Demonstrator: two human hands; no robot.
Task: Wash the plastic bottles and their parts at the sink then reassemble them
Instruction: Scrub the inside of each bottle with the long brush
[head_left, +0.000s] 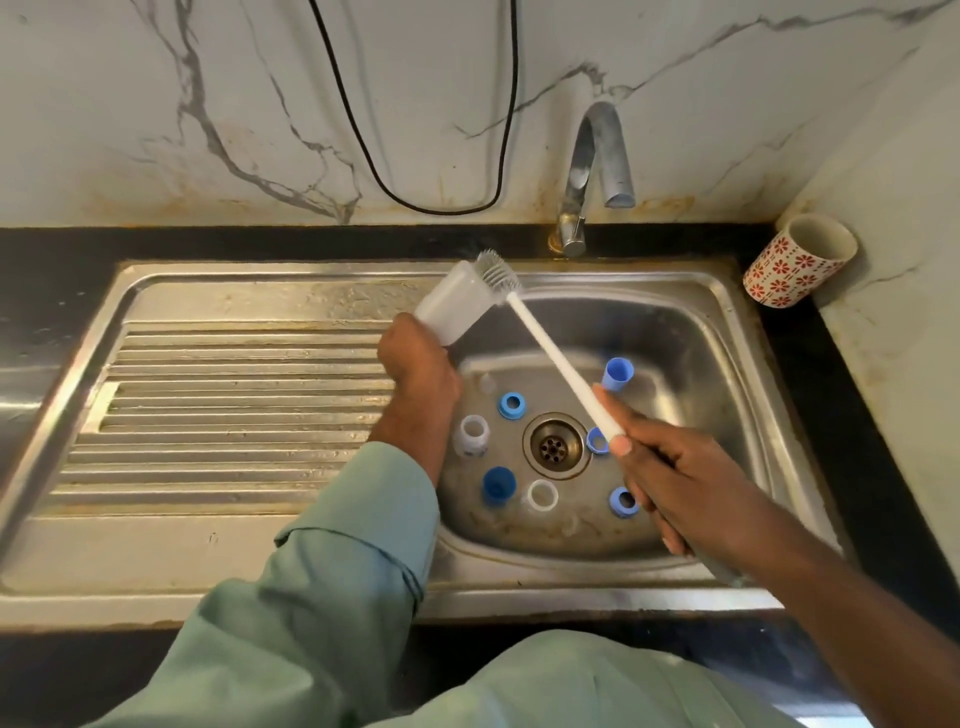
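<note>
Marble wall panels rise behind a black worktop (883, 467) into which a steel sink (727, 332) with a ribbed drainboard is set. A translucent plastic bottle (457, 306) is held tilted above the basin's left edge, gripped by the curled fingers of the left hand (415, 364), while a white bottle brush (550, 353), its bristles at the bottle's upper end, is clasped by the right hand (670, 483). Blue caps (511, 406) and clear rings (543, 494) are scattered around the drain (554, 444).
</note>
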